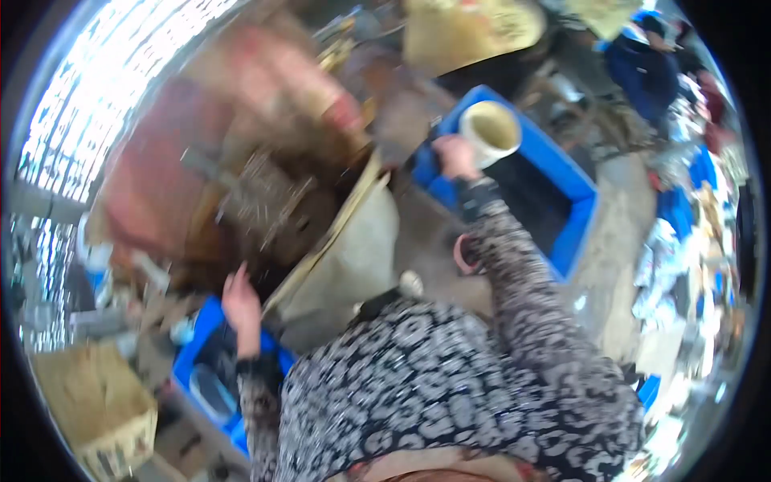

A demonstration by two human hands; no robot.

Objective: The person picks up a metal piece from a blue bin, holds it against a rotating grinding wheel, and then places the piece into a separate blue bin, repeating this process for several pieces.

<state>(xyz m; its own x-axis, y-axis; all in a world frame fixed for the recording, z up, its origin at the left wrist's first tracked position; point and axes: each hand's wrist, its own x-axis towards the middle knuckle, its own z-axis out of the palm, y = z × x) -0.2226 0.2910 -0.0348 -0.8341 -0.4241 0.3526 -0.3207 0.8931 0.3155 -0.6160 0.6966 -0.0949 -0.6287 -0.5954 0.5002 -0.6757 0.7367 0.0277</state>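
My right hand (457, 156) is closed at the side of a white cup-like container (491, 133) with a round open mouth and a yellowish inside. The container is over the far end of a blue plastic bin (585, 193); the finger grip is partly hidden. My left hand (242, 302) has its fingers extended and holds nothing visible. It is beside a large open sack (365, 225) with a pale outer side. Inside the sack lies a dark, blurred heap with clear, shiny plastic-like material (269, 197).
Another blue bin (193, 353) stands by my left forearm, with a cardboard box (96, 394) farther left. A pink ring (464, 254) is below my right wrist. Another person (642, 68) is at the far right among piled material. A yellowish sheet or sack (470, 32) lies at the top.
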